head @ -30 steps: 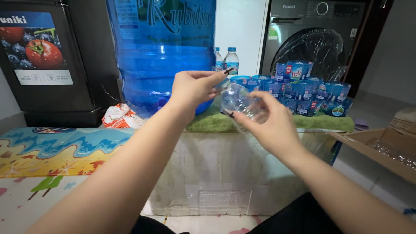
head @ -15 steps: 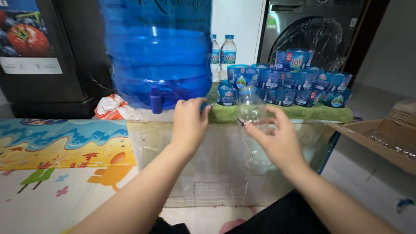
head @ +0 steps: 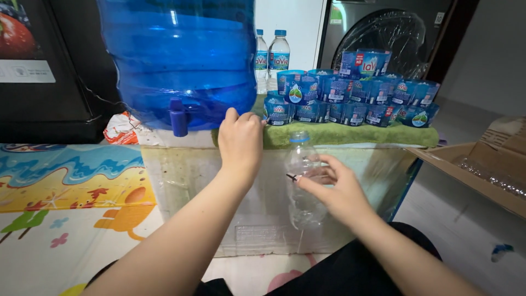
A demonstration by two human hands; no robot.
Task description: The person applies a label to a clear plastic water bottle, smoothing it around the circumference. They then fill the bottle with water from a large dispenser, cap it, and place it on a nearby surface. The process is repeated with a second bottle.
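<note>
My right hand (head: 334, 192) had its grip closed on an empty clear bottle (head: 303, 181), held upright below the table's (head: 350, 156) front edge. My left hand (head: 240, 143) was loosely curled, holding nothing, knuckles near the blue jug (head: 175, 60), just right of its tap (head: 177, 118). Blue cups (head: 350, 93) were stacked on the green cloth (head: 339, 134) behind.

- One large blue water jug (head: 175, 60) is standing on the box, with one blue tap (head: 178, 118) sticking out.
- Two small capped water bottles (head: 273, 57) are standing behind it.
- One empty clear bottle (head: 303, 181) is showing between two hands.
- Roughly a dozen blue label rolls (head: 350, 93) are lying stacked on one green towel (head: 350, 134).
</note>
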